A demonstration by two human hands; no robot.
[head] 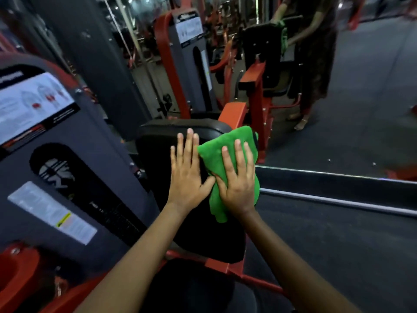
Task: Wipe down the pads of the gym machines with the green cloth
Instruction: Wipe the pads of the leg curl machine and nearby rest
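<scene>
Pressing cloth (225,154) flat against pad's (158,154) right edge under spread right hand (237,179); bracing with left hand (187,175), fingers straight. Wiping midway apparently; pad's left half and other machines probably remaining.

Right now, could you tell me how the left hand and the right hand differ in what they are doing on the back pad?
The left hand lies flat on the bare black back pad; the right hand presses the green cloth against it. The left hand sits nearer the pad's middle, the right hand at its right edge. Both have straight, spread fingers.
</scene>
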